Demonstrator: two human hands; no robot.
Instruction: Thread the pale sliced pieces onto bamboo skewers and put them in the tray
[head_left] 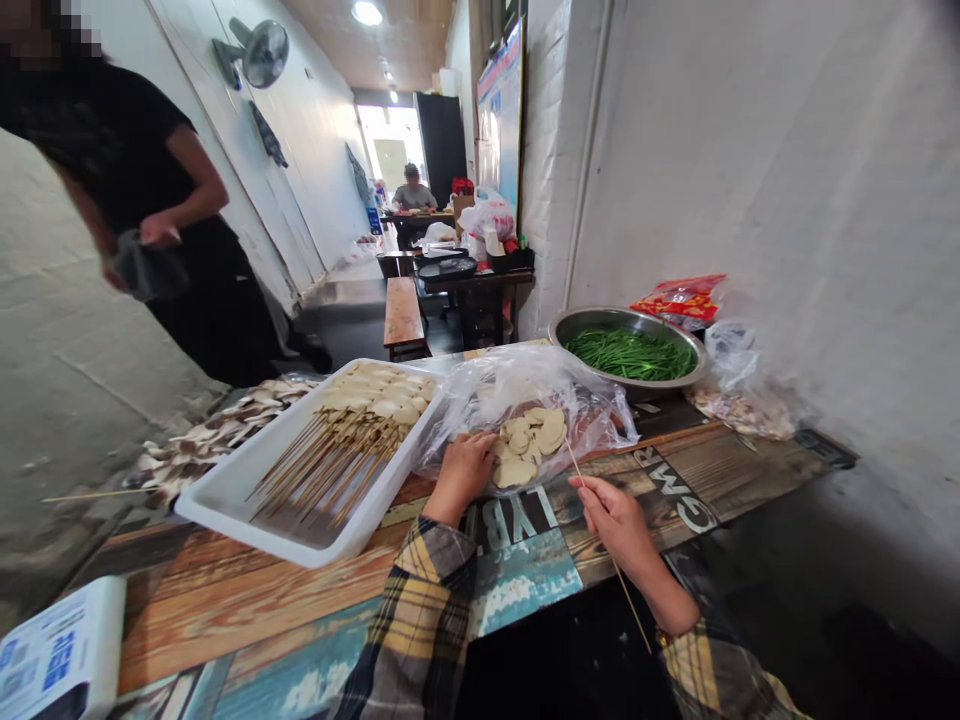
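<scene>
My right hand (619, 522) pinches a thin bamboo skewer (576, 465) between thumb and fingers. One end of the skewer points up at the pale slices, and the other slants down past the table's front edge. My left hand (466, 470) is at the left side of a small heap of pale, flat, rounded slices (529, 440). Its fingers are bent together, and their tips are partly hidden. The slices lie on a clear plastic bag (491, 385). To the left, a white tray (315, 553) holds many skewers (322, 460) threaded with similar pale slices.
Behind the bag, a metal bowl (553, 335) holds green chives (630, 352). Brown-and-white mushroom pieces (217, 435) lie left of the tray. A white box (67, 640) stands at front left. A person (142, 190) stands at left holding a bag; another person (414, 192) sits far back.
</scene>
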